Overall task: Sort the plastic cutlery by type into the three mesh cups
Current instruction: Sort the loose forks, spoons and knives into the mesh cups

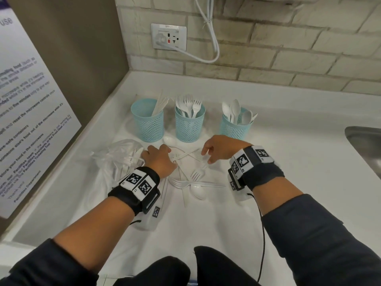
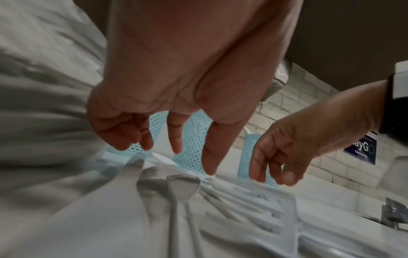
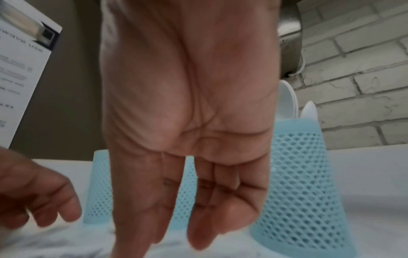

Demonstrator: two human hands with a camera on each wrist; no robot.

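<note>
Three light-blue mesh cups stand in a row at the back of the white counter: the left cup [image 1: 148, 120] holds knives, the middle cup [image 1: 189, 124] forks, the right cup [image 1: 235, 126] spoons. In front of them lies loose white cutlery: crossed knives [image 1: 185, 155], two forks [image 1: 196, 173], a spoon [image 1: 199, 191] and another spoon [image 1: 170, 140] near the cups. My left hand [image 1: 157, 150] hovers over the pile's left side with fingers hanging down [image 2: 192, 160], holding nothing. My right hand [image 1: 206, 156] reaches down at the pile's right, fingers straight [image 3: 176, 240] and empty.
A crumpled clear plastic bag [image 1: 121, 155] with more cutlery lies just left of my left hand. A wall with a printed notice [image 1: 31, 112] bounds the left. A steel sink [image 1: 367, 145] sits at the far right. A wall outlet [image 1: 168, 37] and white cord hang behind.
</note>
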